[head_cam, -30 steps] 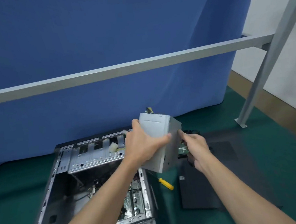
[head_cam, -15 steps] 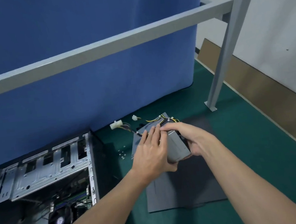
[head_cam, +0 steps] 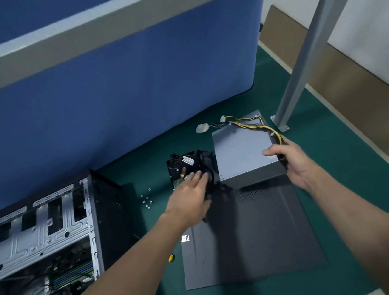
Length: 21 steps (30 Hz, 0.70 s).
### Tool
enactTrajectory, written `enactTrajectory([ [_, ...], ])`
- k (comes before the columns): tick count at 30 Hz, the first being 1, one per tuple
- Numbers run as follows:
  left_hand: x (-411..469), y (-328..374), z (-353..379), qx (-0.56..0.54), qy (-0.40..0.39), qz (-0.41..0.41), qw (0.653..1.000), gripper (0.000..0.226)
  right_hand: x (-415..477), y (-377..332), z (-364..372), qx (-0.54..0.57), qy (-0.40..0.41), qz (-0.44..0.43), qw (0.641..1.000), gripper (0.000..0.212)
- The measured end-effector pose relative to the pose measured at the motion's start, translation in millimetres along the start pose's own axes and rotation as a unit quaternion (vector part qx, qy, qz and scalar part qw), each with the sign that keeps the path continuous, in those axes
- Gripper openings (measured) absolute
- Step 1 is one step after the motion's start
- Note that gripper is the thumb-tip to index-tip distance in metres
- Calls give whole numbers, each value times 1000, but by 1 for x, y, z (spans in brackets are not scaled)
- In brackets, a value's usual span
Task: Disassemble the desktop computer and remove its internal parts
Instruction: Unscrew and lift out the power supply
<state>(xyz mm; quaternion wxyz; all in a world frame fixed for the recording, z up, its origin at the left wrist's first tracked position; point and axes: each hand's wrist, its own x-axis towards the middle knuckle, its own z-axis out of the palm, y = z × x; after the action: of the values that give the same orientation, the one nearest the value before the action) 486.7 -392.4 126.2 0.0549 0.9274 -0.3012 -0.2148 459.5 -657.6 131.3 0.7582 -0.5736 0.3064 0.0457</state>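
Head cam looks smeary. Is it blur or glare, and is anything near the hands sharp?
Head view: left hand and the black cables by it are motion-smeared; power supply held by the right hand has crisp edges; soft arm shadows on the side panel; no strong glare.

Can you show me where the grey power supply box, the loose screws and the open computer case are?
grey power supply box (head_cam: 242, 156): head view, its flat top face.
loose screws (head_cam: 147, 198): head view, middle of the cluster.
open computer case (head_cam: 42, 235): head view, its silver drive-bay plate.
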Motion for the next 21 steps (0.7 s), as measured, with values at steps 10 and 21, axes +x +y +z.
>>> enactTrajectory([
  [10, 35, -33, 23, -99, -199, -128, 967, 85, 33, 40, -5, 49, -36, 72, 996, 50],
  [21, 34, -44, 43, -100, -203, -122, 966, 85, 47, 57, 6, 40, 31, 86, 995, 20],
])
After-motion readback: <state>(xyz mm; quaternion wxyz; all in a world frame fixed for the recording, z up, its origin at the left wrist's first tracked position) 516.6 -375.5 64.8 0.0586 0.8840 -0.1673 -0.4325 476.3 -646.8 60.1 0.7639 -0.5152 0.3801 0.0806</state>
